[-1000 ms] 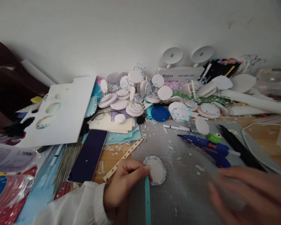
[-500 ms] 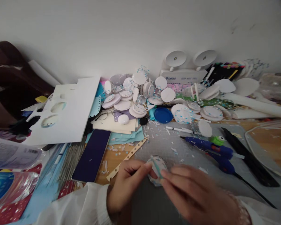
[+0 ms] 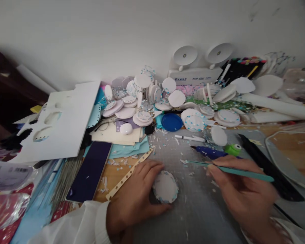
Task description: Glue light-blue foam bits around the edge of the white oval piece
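A round white disc [image 3: 166, 187] with bits of blue and white around its rim lies on the grey cutting mat [image 3: 190, 217]. My left hand [image 3: 139, 191] curves around the disc's left side, fingers above and thumb below, holding it against the mat. In my right hand [image 3: 244, 189] is a pair of teal tweezers [image 3: 244, 172], pinched between thumb and fingers. Their thin tip points left, close to a small pale scrap [image 3: 183, 161]. Behind that hand a blue glue gun [image 3: 208, 152] is partly hidden.
Many white discs [image 3: 177, 98] are heaped along the wall, with a blue lid [image 3: 171, 122] before them. A phone [image 3: 90, 171] and a wooden strip [image 3: 128, 174] lie left. A white pen [image 3: 190, 138], a green frog-like figure [image 3: 232, 149] and a black bar [image 3: 269, 169] lie right.
My right hand has moved right, away from the disc, and the tweezers now show clearly. My left hand has gone from pinching at the disc's top to spreading around its left side.
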Tool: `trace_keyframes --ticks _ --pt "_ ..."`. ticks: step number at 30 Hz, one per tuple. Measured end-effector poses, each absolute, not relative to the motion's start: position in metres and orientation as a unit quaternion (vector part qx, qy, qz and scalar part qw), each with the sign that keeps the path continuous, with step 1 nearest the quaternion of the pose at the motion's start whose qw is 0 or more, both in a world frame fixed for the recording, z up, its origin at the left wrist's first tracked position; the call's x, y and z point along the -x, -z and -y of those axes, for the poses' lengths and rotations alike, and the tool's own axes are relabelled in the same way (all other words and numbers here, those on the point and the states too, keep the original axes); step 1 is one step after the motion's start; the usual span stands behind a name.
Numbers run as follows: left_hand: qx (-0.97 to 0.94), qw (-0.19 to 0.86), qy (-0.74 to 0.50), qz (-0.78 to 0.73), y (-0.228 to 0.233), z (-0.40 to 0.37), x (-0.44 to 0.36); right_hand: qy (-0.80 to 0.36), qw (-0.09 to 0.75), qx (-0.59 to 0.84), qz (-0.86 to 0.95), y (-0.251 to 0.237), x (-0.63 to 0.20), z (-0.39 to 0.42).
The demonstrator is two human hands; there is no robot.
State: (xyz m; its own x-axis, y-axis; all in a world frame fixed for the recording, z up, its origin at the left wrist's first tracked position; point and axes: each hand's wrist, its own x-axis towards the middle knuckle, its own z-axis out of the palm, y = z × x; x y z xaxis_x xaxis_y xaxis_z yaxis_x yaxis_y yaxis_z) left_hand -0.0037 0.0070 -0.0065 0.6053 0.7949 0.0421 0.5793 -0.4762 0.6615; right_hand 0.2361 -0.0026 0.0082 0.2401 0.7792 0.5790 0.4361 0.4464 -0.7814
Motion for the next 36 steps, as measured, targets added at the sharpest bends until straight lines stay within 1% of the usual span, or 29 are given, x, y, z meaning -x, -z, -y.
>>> trace_keyframes --ticks 3,7,9,13,17,21,25,36 --pt "-0.829 0.317 -0.204 -0.412 0.003 -0.005 0.007 -0.212 0.607 0.517 0.565 -0.007 -0.238 0.004" --pt "-0.814 0.346 -0.249 -0.394 0.002 -0.001 0.014 -0.351 0.632 0.472 0.506 -0.009 -0.238 0.008" --pt "-0.811 0.36 -0.264 -0.378 0.004 0.001 0.018 -0.389 0.63 0.452 0.497 -0.011 -0.238 0.01" --pt "-0.815 0.368 -0.278 -0.35 0.006 0.002 0.02 -0.43 0.598 0.43 0.522 -0.014 -0.238 0.013" --pt "-0.825 0.35 -0.305 -0.323 0.006 0.002 0.018 -0.419 0.577 0.439 0.546 -0.016 -0.234 0.018" --pt "-0.835 0.337 -0.306 -0.309 0.005 0.001 0.016 -0.399 0.574 0.453 0.553 -0.02 -0.232 0.021" --pt "-0.838 0.322 -0.32 -0.303 0.005 0.0 0.015 -0.367 0.554 0.47 0.581 -0.023 -0.231 0.019" --pt "-0.84 0.308 -0.334 -0.296 0.002 0.001 0.014 -0.306 0.564 0.511 0.572 -0.028 -0.225 0.018"
